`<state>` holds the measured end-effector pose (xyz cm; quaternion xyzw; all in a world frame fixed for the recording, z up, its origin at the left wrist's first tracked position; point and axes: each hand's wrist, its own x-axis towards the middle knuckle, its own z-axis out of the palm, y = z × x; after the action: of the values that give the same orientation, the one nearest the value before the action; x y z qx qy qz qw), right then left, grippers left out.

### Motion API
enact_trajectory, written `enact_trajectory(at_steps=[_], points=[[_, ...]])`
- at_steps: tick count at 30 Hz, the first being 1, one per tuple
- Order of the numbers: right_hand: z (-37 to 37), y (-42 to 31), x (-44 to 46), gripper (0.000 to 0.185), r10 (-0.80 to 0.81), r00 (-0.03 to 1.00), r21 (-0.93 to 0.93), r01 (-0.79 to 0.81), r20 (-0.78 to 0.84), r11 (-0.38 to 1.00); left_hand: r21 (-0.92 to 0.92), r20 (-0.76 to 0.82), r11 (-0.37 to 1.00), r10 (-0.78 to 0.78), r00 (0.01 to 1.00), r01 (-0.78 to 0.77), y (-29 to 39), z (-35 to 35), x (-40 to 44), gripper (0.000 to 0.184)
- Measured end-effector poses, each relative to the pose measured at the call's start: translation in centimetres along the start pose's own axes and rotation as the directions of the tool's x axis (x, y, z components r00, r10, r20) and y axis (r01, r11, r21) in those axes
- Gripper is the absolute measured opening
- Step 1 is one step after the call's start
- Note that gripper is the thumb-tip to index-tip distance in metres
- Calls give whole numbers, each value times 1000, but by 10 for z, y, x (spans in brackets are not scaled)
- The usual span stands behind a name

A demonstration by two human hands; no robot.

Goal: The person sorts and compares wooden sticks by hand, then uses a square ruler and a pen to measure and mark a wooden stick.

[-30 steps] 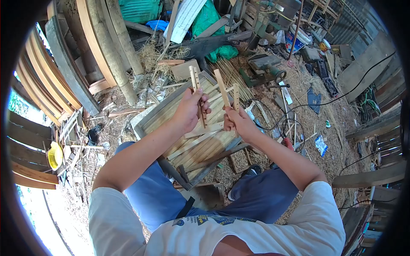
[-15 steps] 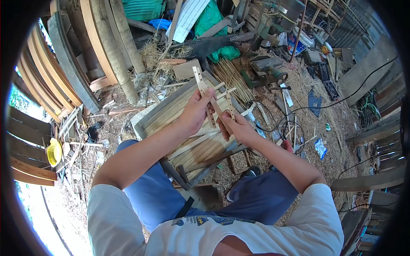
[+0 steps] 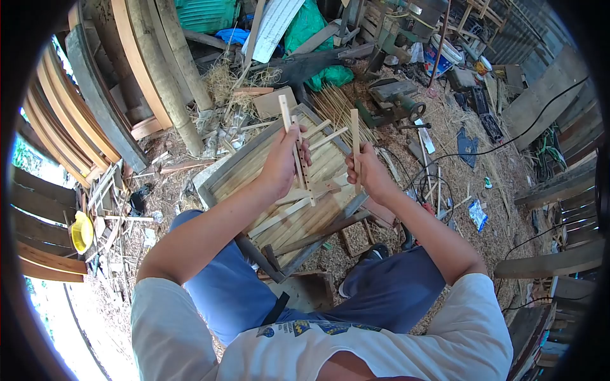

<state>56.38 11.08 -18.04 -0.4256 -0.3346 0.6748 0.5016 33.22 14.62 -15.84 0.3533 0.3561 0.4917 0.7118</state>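
Observation:
My left hand (image 3: 283, 160) is closed around narrow wooden strips with small holes (image 3: 302, 166), held nearly upright; a pale end sticks out above the fingers. How many strips it holds I cannot tell. In my right hand (image 3: 370, 173) is a flat, plain wooden strip (image 3: 355, 130), gripped near its lower part and standing upright. The hands are apart, both above a wooden work table (image 3: 210, 193) with a raised grey frame and a slatted top. Loose pale wooden sticks (image 3: 279, 216) lie on that top beneath the hands.
A green metal vise (image 3: 397, 105) stands beyond the table, beside a bundle of thin sticks (image 3: 340, 108). A black cable (image 3: 495, 151) crosses the shavings-covered floor at right. Long planks (image 3: 143, 57) lean at left, near a yellow basin (image 3: 82, 232).
My hands have moved apart, the right one shifting to the right with the plain strip turned upright. The holed pieces now show only at my left hand.

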Motion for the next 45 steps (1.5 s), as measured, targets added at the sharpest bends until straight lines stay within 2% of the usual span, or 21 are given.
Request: enact_trajectory(at_steps=[3, 6, 9, 12, 15, 18, 21, 24, 27, 30, 33, 36, 39, 40, 43, 45], points=[[-2, 6, 1, 18, -176, 976, -200, 200, 129, 959, 75, 8, 997, 34, 999, -35, -6, 1, 1, 30], [-1, 1, -3, 22, -89, 983, -328, 139, 163, 935, 92, -45, 996, 3, 999, 1, -3, 3, -2, 31], [-2, 9, 3, 23, -72, 976, -331, 139, 206, 933, 31, 8, 999, 21, 1000, -21, -1, 7, -2, 33], [7, 18, 1, 21, -102, 988, -211, 126, 118, 969, -36, 0, 999, 9, 1000, -9, -1, 10, 1, 34], [12, 26, 1, 21, -137, 986, -151, 149, 92, 977, -29, -34, 999, 43, 998, -44, -7, 10, 4, 34], [14, 28, 5, 20, -189, 962, -273, 240, 199, 932, 11, -11, 999, 46, 999, -46, -9, 8, 6, 34], [22, 30, 4, 19, -244, 950, -401, 304, 194, 864, -35, 13, 999, 42, 999, -42, -6, 17, 0, 34], [35, 31, 0, 15, -278, 958, -285, 288, 75, 914, -83, 18, 996, 41, 999, -39, -4, 21, -2, 33], [33, 26, 2, 15, -201, 967, -220, 233, 156, 947, -16, 93, 999, 52, 994, -51, -5, 15, 2, 29], [39, 29, 3, 9, -267, 946, -174, 299, 186, 938, 39, 76, 995, 90, 993, -94, -5, 14, 1, 25], [43, 24, 4, 21, -140, 989, -166, 144, 38, 975, -26, 35, 986, 167, 985, -166, 11, 12, 9, 21], [40, 17, 9, 38, 113, 992, 162, -101, -63, 982, -126, 51, 959, 262, 964, -254, 37, 11, 11, 21], [51, 11, 5, 43, 114, 992, 374, -127, 58, 918, -136, 6, 955, 267, 964, -264, 36, 16, 7, 23], [61, 6, 0, 38, 94, 994, 375, -107, 53, 921, -122, 79, 955, 281, 957, -270, 31, 15, 7, 23], [67, 7, -4, 36, 101, 987, 377, -143, 129, 915, -41, 103, 973, 230, 968, -227, 20, 27, -4, 24], [62, 9, -2, 35, 112, 983, 328, -155, 146, 932, -37, 154, 965, 261, 953, -258, 19, 26, -4, 24]])
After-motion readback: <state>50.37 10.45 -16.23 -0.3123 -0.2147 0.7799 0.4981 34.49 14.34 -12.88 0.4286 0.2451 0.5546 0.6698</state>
